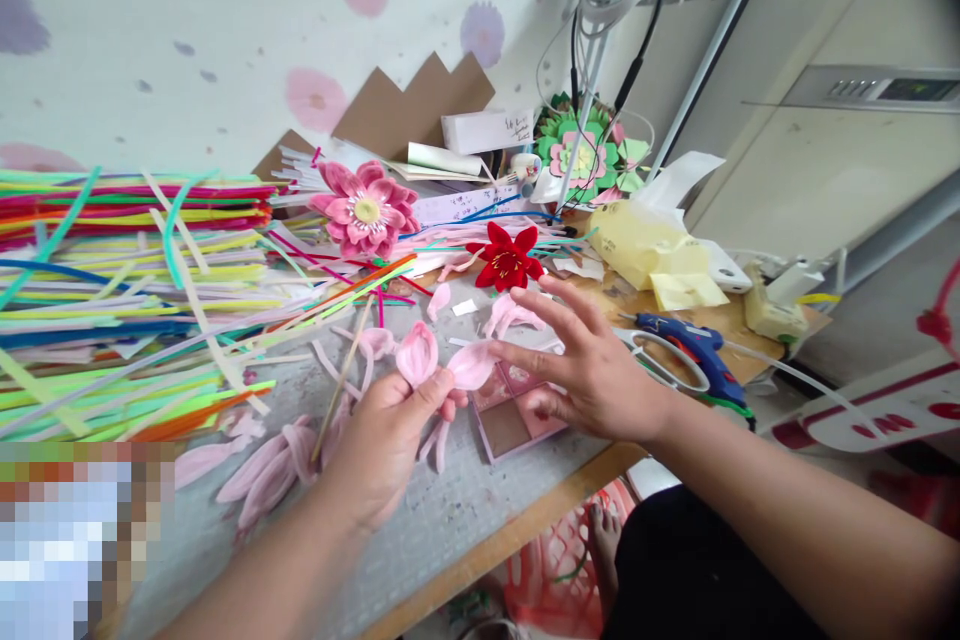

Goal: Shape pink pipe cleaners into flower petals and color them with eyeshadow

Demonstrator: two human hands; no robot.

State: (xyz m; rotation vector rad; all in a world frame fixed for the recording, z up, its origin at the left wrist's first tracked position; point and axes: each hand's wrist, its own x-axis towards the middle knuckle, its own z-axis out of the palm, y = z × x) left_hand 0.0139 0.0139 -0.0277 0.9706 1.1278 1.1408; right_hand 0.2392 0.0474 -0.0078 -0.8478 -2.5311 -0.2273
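Note:
My left hand pinches two pale pink fuzzy petals between thumb and fingers, and they fan apart above the thumb. One petal points up, the other to the right. My right hand is open with its fingers spread, one fingertip at the right petal's tip; whether it touches cannot be made out. Beneath that hand lies a palette case with pink and brown pans. More pink petals rest on the grey mat at the left, beside a thin wooden stick.
Bundles of coloured pipe cleaners fill the left side. Behind my hands are a pink flower and a red flower. Scissors and a blue glue gun lie at the right, near a yellowish plastic bag.

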